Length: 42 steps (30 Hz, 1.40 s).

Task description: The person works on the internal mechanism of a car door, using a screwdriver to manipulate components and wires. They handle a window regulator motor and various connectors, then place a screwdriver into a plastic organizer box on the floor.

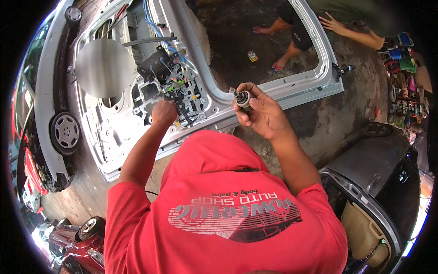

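A bare silver car door (214, 107) lies flat before me. On its inner side sits a latch mechanism (180, 89) of black and metal levers with green and yellow clips. My left hand (164, 113) is closed at the near edge of this mechanism, knuckles up; whatever its fingers grip is hidden beneath them. Raised above the door's near edge, my right hand (264, 112) pinches a small cylindrical part (242, 98), black with a pale collar, between thumb and fingers.
Another person's hand (335, 23) rests at the far right of the window frame. Blue cables (157, 29) run along the door. A silver car (57, 114) stands left, a dark car (374, 169) right, a red vehicle (80, 242) lower left. Shelves of goods (406, 100) line the right.
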Available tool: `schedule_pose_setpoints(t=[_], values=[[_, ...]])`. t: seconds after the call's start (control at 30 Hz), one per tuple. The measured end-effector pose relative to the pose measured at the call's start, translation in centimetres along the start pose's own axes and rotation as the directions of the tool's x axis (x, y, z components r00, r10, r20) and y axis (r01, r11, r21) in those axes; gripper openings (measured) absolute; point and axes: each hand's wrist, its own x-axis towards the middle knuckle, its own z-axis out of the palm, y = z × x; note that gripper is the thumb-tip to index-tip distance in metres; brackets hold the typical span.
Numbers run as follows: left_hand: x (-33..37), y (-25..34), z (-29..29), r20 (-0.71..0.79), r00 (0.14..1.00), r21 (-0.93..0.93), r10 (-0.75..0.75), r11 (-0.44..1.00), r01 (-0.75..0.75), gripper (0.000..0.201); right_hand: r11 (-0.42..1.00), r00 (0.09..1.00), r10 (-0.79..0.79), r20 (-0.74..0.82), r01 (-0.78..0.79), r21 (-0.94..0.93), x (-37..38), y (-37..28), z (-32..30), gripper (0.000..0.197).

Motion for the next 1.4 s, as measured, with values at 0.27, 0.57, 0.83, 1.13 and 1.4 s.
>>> schedule_pose_setpoints(t=[0.27, 0.57, 0.83, 1.13, 1.4], values=[[-0.4, -0.3, 0.6, -0.051, 0.990, -0.119, -0.131, 0.985, 0.124, 0.028, 0.998, 0.993, 0.015, 0.116, -0.022, 0.054, 0.1, -1.3, 0.1, 0.046], [-0.1, 0.6, 0.3, 0.100, 0.888, -0.556, -0.449, 0.714, 0.424, 0.026, 0.999, 0.998, 0.020, 0.059, -0.022, 0.031, -0.9, -0.9, -0.5, 0.047], [-8.3, -9.6, 5.0, -0.078, 0.779, -0.669, -0.622, 0.612, 0.422, 0.046, 0.995, 0.913, 0.103, 0.395, -0.098, -0.031, 2.9, 1.2, 2.3, 0.044], [-15.9, -16.8, 9.0, 0.088, 0.564, -0.669, -0.821, 0.371, 0.644, 0.042, 0.987, 0.882, 0.159, 0.444, -0.140, -0.075, 5.4, 2.6, 4.2, 0.039], [-18.3, -18.6, 11.9, 0.055, 0.583, -0.738, -0.810, 0.360, 0.570, 0.037, 0.983, 0.882, 0.181, 0.436, -0.146, -0.113, 7.0, 4.1, 6.3, 0.039]])
